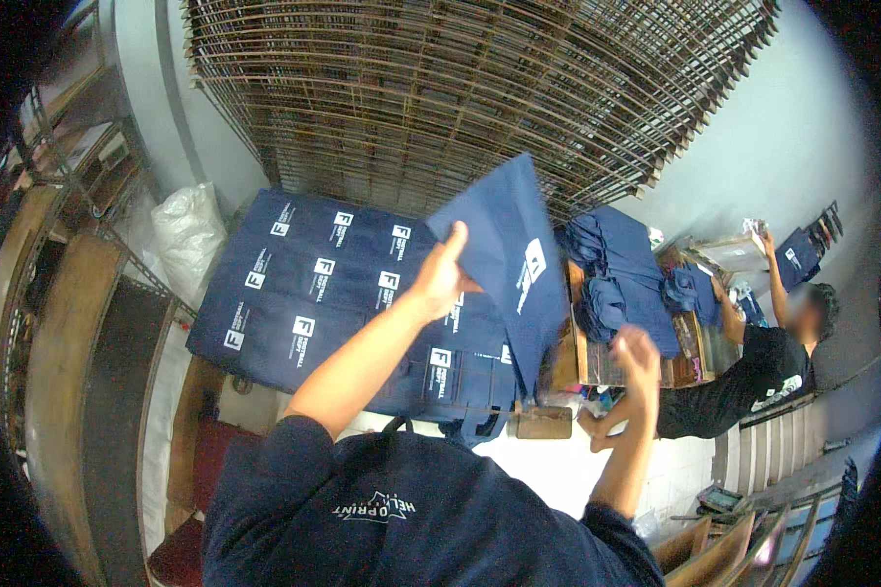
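Observation:
In my left hand (442, 271) is a navy cloth tote bag (504, 230) with a white print, held up by its edge with my thumb on the near side. It hangs tilted above the table's right part. Under it, similar navy bags (294, 284) with white prints lie flat in rows, covering the table. My right hand (637, 354) is raised to the right of the held bag, apart from it; motion smears its fingers. Just beyond that hand lie a bundled navy cloth (602, 301) and a navy cloth pile (617, 245).
A tall rack of wire shelves (440, 88) rises behind the table. At the left stand a white plastic sack (188, 235) and long wooden boards (59, 342). To the right, a person in a black shirt (744, 391) works at another table, one arm raised.

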`<act>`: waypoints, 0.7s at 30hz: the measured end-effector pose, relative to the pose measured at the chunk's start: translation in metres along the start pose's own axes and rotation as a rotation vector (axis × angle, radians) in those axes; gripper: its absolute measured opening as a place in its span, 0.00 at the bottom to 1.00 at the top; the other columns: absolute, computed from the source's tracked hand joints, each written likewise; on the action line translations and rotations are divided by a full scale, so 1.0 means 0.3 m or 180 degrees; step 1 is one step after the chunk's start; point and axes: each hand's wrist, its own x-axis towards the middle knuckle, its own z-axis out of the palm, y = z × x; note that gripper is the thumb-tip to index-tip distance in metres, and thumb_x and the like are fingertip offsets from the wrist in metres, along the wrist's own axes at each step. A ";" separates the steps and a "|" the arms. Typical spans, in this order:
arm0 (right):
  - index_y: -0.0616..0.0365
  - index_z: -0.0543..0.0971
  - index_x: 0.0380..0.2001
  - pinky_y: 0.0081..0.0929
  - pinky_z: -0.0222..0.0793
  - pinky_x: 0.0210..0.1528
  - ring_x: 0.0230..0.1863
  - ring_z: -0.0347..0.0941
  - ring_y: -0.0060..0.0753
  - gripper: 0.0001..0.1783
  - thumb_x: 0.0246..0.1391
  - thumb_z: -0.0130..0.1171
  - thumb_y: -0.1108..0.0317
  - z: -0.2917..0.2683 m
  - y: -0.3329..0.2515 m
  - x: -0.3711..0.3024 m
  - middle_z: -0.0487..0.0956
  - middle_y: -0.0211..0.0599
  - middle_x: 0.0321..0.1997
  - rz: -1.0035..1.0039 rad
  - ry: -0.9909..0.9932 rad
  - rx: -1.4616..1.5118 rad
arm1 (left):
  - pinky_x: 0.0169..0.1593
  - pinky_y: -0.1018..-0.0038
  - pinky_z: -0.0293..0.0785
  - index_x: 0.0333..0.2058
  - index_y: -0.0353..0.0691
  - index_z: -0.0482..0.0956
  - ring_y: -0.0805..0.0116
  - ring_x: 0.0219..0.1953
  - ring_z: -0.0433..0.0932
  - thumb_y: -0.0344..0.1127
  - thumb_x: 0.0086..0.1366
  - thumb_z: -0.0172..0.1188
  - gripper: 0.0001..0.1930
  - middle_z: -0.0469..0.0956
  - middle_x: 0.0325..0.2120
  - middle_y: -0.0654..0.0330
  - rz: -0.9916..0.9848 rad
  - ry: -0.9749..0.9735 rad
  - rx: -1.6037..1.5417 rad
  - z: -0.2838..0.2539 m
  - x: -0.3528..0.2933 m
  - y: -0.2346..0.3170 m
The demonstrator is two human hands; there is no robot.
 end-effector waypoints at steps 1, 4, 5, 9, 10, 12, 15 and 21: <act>0.59 0.73 0.39 0.23 0.65 0.35 0.30 0.70 0.23 0.21 0.52 0.53 0.51 0.095 -0.034 -0.092 0.74 0.30 0.28 0.0278 -0.0138 0.0384 | 0.43 0.61 0.71 0.49 0.42 0.65 0.64 0.42 0.74 0.60 0.62 0.40 0.28 0.73 0.42 0.59 -0.0021 0.0188 0.0294 0.043 -0.008 -0.001; 0.61 0.70 0.45 0.33 0.64 0.46 0.39 0.72 0.32 0.34 0.54 0.38 0.39 0.259 0.242 -0.301 0.76 0.39 0.37 0.1161 -0.0944 0.1041 | 0.41 0.57 0.72 0.49 0.41 0.64 0.61 0.44 0.73 0.61 0.61 0.40 0.30 0.72 0.42 0.57 -0.0253 -0.0079 0.0315 0.006 0.144 -0.161; 0.61 0.69 0.48 0.36 0.61 0.48 0.44 0.70 0.34 0.41 0.52 0.29 0.33 0.346 0.288 -0.359 0.75 0.41 0.41 0.1506 -0.1367 0.0939 | 0.40 0.57 0.73 0.49 0.41 0.64 0.60 0.44 0.72 0.61 0.61 0.40 0.30 0.72 0.42 0.56 -0.0256 0.0221 0.0411 0.011 0.176 -0.202; 0.60 0.64 0.54 0.41 0.53 0.56 0.57 0.60 0.40 0.60 0.35 0.17 0.19 0.548 0.309 -0.467 0.67 0.46 0.55 0.2494 -0.1915 0.2909 | 0.40 0.59 0.73 0.49 0.42 0.63 0.61 0.43 0.73 0.61 0.61 0.41 0.29 0.71 0.43 0.57 -0.0169 0.0949 0.0385 0.118 0.162 -0.233; 0.60 0.63 0.55 0.42 0.51 0.57 0.58 0.58 0.42 0.64 0.30 0.17 0.16 0.571 0.304 -0.462 0.65 0.46 0.56 0.2632 -0.1855 0.3403 | 0.39 0.60 0.74 0.49 0.42 0.64 0.61 0.43 0.73 0.61 0.60 0.41 0.29 0.71 0.43 0.57 -0.0125 0.0734 0.0249 0.101 0.166 -0.247; 0.61 0.61 0.55 0.46 0.48 0.59 0.60 0.55 0.45 0.69 0.21 0.17 0.13 0.585 0.271 -0.423 0.62 0.48 0.58 0.2652 -0.1772 0.3988 | 0.38 0.61 0.74 0.47 0.43 0.64 0.62 0.41 0.74 0.60 0.60 0.42 0.28 0.71 0.43 0.58 -0.0036 0.0325 -0.0026 0.037 0.169 -0.269; 0.62 0.62 0.54 0.56 0.52 0.57 0.59 0.56 0.53 0.67 0.23 0.27 0.14 0.561 0.291 -0.361 0.60 0.53 0.58 0.2342 -0.1468 0.4576 | 0.36 0.64 0.75 0.51 0.52 0.60 0.64 0.40 0.75 0.57 0.60 0.45 0.25 0.71 0.43 0.62 0.0096 0.0539 -0.0302 0.003 0.032 -0.183; 0.41 0.68 0.46 0.56 0.61 0.49 0.56 0.58 0.45 0.29 0.45 0.50 0.37 0.506 0.333 -0.261 0.64 0.40 0.55 0.2156 -0.0105 0.4240 | 0.37 0.58 0.75 0.58 0.64 0.44 0.59 0.44 0.73 0.47 0.63 0.46 0.28 0.66 0.47 0.59 0.0539 0.1241 -0.0221 -0.208 -0.260 -0.164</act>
